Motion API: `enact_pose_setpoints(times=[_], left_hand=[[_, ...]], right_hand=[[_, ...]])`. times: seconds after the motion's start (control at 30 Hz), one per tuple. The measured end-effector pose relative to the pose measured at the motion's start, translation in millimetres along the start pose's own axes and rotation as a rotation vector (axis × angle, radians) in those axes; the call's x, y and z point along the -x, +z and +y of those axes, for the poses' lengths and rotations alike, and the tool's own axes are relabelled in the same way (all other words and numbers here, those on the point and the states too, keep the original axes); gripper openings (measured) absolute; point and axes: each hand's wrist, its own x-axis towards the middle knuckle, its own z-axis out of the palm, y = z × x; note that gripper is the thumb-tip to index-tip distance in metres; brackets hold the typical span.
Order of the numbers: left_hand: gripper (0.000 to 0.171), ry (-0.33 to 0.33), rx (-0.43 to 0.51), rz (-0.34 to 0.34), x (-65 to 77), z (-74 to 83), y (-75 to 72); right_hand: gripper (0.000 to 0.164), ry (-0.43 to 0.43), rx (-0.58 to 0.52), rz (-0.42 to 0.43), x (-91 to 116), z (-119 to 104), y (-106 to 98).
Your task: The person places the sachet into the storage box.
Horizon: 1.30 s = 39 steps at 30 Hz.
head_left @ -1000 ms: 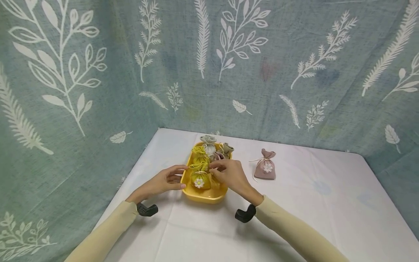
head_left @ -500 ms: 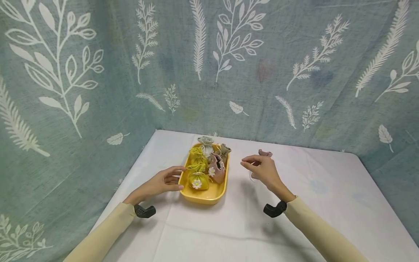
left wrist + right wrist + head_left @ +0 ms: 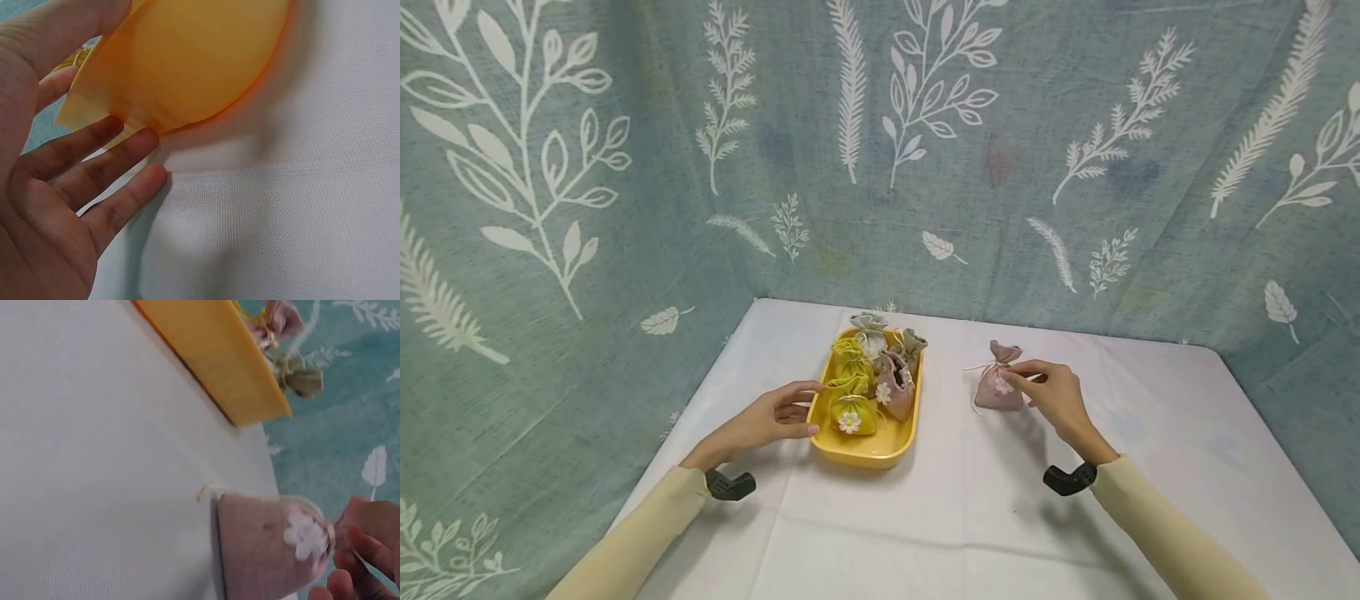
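Observation:
My right hand (image 3: 1054, 398) pinches the gathered neck of a dusty-pink drawstring pouch (image 3: 996, 397), which bears a white flower and stands upright on the table. In the right wrist view the fingertips close on the pouch (image 3: 262, 544) just above its cord. Beside the left edge of a yellow tray (image 3: 867, 458) lies my left hand (image 3: 772, 414), its loosely extended fingers touching the rim and outer wall. Inside the tray are two mustard-yellow pouches (image 3: 853, 414), a pink pouch (image 3: 895, 392), a grey one (image 3: 871, 337) and an olive-beige one (image 3: 913, 343).
A white cloth covers the table (image 3: 880, 533). Behind and to the left hangs a blue-green curtain (image 3: 820, 167) with white leaf prints. The tray stands left of the loose pink pouch, with a stretch of cloth between them.
My right hand has let go of the pink pouch in the tray, moved right across the table and gripped the other pink pouch. My left hand has stayed at the tray's edge.

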Motion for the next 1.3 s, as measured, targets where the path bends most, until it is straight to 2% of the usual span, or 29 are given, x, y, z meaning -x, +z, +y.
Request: enact_pose_setpoints(times=[0.2,0.33,0.43,0.6,0.77,0.87,1.0,1.1,1.3], left_hand=[[0.070,-0.005,0.007,0.003,1.1,0.1,1.3],[0.071,-0.005,0.005,0.007,0.8,-0.1,1.5],[0.072,0.001,-0.002,0.006,0.7,-0.3,1.5],[0.073,0.002,-0.004,-0.001,0.7,-2.0,1.3],[0.075,0.000,0.004,-0.005,0.4,-1.0,1.1],[0.075,0.000,0.008,-0.004,0.0,-0.4,1.1],[0.075,0.010,-0.001,-0.011,0.1,-0.7,1.2],[0.074,0.009,-0.001,-0.013,0.2,-1.2,1.2],[0.072,0.013,0.003,-0.005,0.1,-2.9,1.0]], right_hand=[[0.042,0.068,-0.015,0.022,-5.3,14.3,-5.5],[0.051,0.110,-0.035,-0.002,-10.3,20.8,-5.9],[0.060,0.129,-0.051,-0.057,-15.0,23.6,-4.5],[0.072,0.145,-0.061,-0.207,-20.9,24.8,-2.4],[0.074,0.140,-0.022,-0.235,-24.9,23.3,1.1],[0.070,0.145,-0.022,-0.223,-26.4,23.3,2.0],[0.055,0.140,-0.048,-0.228,-26.2,24.9,0.6],[0.047,0.116,-0.056,-0.233,-24.7,26.4,-1.1],[0.037,0.030,-0.070,-0.185,-21.6,27.0,-1.4]])
